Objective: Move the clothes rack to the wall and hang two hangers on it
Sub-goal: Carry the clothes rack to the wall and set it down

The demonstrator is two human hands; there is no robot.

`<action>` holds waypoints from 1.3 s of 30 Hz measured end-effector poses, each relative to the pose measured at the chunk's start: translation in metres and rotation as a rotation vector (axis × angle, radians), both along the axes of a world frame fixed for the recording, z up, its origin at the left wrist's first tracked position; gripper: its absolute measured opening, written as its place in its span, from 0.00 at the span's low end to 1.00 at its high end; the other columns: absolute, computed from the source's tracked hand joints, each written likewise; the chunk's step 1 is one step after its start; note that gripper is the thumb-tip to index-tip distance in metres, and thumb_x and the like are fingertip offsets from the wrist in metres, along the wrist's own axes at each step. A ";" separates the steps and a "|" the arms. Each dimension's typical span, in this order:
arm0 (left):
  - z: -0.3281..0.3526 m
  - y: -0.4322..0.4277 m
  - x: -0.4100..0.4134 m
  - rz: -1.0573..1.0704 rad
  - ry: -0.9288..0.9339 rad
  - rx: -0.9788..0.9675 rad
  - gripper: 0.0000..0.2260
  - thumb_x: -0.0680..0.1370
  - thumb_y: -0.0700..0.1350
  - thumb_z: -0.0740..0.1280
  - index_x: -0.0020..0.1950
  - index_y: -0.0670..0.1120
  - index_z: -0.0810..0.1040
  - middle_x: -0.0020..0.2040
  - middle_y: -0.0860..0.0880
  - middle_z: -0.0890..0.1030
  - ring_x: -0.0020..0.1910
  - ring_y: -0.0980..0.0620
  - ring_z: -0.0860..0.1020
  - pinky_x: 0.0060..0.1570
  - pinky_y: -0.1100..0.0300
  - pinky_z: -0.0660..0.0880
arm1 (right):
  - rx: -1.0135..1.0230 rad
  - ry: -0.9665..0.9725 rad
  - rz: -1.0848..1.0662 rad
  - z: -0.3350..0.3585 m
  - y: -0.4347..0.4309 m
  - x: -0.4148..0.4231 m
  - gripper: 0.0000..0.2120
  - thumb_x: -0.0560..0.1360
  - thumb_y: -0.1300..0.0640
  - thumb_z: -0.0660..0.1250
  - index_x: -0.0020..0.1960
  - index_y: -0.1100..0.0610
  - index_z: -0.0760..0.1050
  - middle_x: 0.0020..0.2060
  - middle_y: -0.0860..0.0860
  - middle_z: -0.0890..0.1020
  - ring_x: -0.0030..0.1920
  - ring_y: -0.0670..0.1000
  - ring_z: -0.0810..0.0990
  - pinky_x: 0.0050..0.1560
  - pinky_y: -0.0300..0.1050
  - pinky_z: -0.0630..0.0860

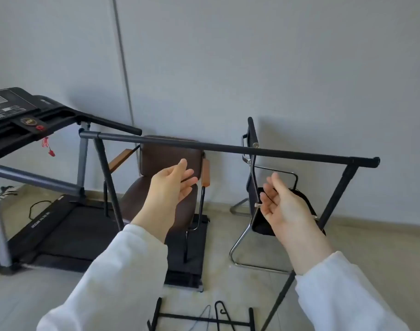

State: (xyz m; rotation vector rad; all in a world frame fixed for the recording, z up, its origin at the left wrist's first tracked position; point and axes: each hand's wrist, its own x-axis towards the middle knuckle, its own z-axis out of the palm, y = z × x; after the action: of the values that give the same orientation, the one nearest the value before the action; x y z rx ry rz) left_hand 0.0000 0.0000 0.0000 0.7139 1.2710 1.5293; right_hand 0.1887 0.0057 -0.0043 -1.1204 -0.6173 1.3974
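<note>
The black clothes rack stands in front of me, its top bar running from upper left to right, with slanted legs at both ends. My left hand and my right hand are both raised just below the bar, palms facing each other, fingers apart, holding nothing and not touching the rack. A black hanger lies on the floor at the bottom, next to a thin wire hanger and the rack's lower crossbar. White sleeves cover both forearms.
A treadmill stands at the left. A brown armchair and a black chrome-framed chair sit behind the rack against the grey wall. The floor is light tile.
</note>
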 end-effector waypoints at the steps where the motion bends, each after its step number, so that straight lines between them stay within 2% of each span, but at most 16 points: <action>1: 0.003 0.004 -0.001 -0.006 -0.020 -0.002 0.20 0.77 0.49 0.62 0.66 0.42 0.70 0.46 0.51 0.79 0.46 0.54 0.80 0.46 0.63 0.75 | 0.007 -0.011 -0.012 0.002 0.005 0.001 0.07 0.73 0.49 0.64 0.42 0.52 0.75 0.36 0.46 0.77 0.36 0.44 0.74 0.34 0.36 0.68; 5: 0.008 0.035 -0.007 -0.034 -0.016 0.004 0.24 0.76 0.53 0.61 0.69 0.42 0.68 0.53 0.49 0.79 0.44 0.55 0.80 0.44 0.63 0.76 | 0.004 -0.024 -0.056 0.007 0.034 0.001 0.10 0.74 0.46 0.63 0.40 0.52 0.74 0.35 0.46 0.77 0.35 0.44 0.74 0.34 0.35 0.68; 8: 0.008 0.050 -0.011 -0.020 0.018 -0.001 0.23 0.76 0.55 0.60 0.66 0.43 0.70 0.51 0.49 0.79 0.44 0.55 0.80 0.45 0.63 0.76 | 0.017 -0.057 -0.083 0.009 0.047 -0.002 0.12 0.74 0.44 0.62 0.40 0.51 0.74 0.35 0.46 0.77 0.34 0.44 0.74 0.32 0.34 0.69; 12: 0.004 0.066 -0.015 0.016 0.072 0.021 0.13 0.77 0.53 0.59 0.52 0.47 0.75 0.45 0.52 0.80 0.43 0.56 0.80 0.44 0.62 0.76 | 0.058 -0.105 -0.098 0.010 0.059 -0.008 0.13 0.75 0.45 0.58 0.41 0.51 0.75 0.35 0.46 0.77 0.35 0.45 0.73 0.37 0.37 0.68; 15: -0.001 0.073 -0.018 0.031 0.113 0.025 0.09 0.78 0.53 0.59 0.43 0.51 0.74 0.42 0.54 0.80 0.41 0.56 0.79 0.42 0.63 0.75 | 0.071 -0.129 -0.114 0.009 0.064 -0.010 0.13 0.76 0.45 0.58 0.40 0.51 0.75 0.35 0.47 0.76 0.35 0.45 0.73 0.36 0.37 0.68; 19: -0.006 0.079 -0.021 0.006 0.186 0.026 0.09 0.78 0.52 0.58 0.41 0.52 0.74 0.41 0.54 0.79 0.39 0.56 0.78 0.42 0.62 0.74 | 0.070 -0.186 -0.149 0.009 0.069 -0.012 0.14 0.76 0.45 0.57 0.40 0.52 0.75 0.32 0.47 0.74 0.33 0.45 0.72 0.35 0.37 0.67; 23: -0.003 0.083 -0.021 0.020 0.204 0.056 0.11 0.78 0.52 0.58 0.39 0.49 0.74 0.37 0.54 0.79 0.31 0.59 0.78 0.38 0.63 0.73 | 0.078 -0.247 -0.161 0.011 0.074 -0.014 0.14 0.77 0.46 0.57 0.39 0.52 0.73 0.30 0.48 0.72 0.31 0.46 0.70 0.34 0.38 0.67; 26: 0.000 0.084 -0.019 0.012 0.198 0.045 0.13 0.78 0.52 0.59 0.38 0.48 0.73 0.35 0.53 0.78 0.29 0.57 0.76 0.36 0.63 0.72 | 0.093 -0.294 -0.168 0.012 0.075 -0.015 0.14 0.77 0.47 0.56 0.39 0.53 0.72 0.29 0.48 0.71 0.30 0.47 0.69 0.34 0.38 0.66; 30: 0.000 0.081 -0.018 0.018 0.189 0.046 0.12 0.78 0.51 0.59 0.38 0.47 0.73 0.33 0.53 0.78 0.21 0.63 0.75 0.35 0.63 0.71 | 0.107 -0.325 -0.187 0.013 0.073 -0.013 0.14 0.77 0.49 0.56 0.37 0.54 0.72 0.25 0.48 0.71 0.28 0.47 0.68 0.32 0.38 0.66; 33: 0.001 0.077 -0.018 0.024 0.191 0.047 0.12 0.78 0.51 0.60 0.38 0.48 0.74 0.33 0.52 0.78 0.27 0.59 0.76 0.35 0.64 0.72 | 0.103 -0.310 -0.208 0.014 0.069 -0.012 0.14 0.77 0.50 0.57 0.37 0.54 0.73 0.17 0.45 0.71 0.27 0.47 0.67 0.31 0.38 0.65; 35: 0.002 0.072 -0.019 0.034 0.188 0.041 0.11 0.77 0.51 0.60 0.38 0.48 0.75 0.34 0.52 0.78 0.31 0.57 0.75 0.37 0.63 0.72 | 0.102 -0.301 -0.215 0.015 0.065 -0.011 0.14 0.77 0.51 0.57 0.36 0.55 0.73 0.16 0.45 0.70 0.28 0.47 0.67 0.32 0.39 0.65; 39: 0.005 0.055 -0.020 0.046 0.168 0.037 0.11 0.77 0.51 0.61 0.36 0.49 0.75 0.34 0.52 0.79 0.33 0.56 0.76 0.40 0.63 0.72 | 0.111 -0.309 -0.209 0.017 0.053 -0.011 0.14 0.76 0.51 0.57 0.35 0.55 0.73 0.14 0.44 0.70 0.27 0.47 0.67 0.32 0.38 0.65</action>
State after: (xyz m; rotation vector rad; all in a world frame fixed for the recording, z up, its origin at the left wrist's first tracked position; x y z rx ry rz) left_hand -0.0198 0.0545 0.0052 0.8573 1.3952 1.5590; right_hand 0.1780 0.0591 0.0126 -1.2833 -0.7635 1.0080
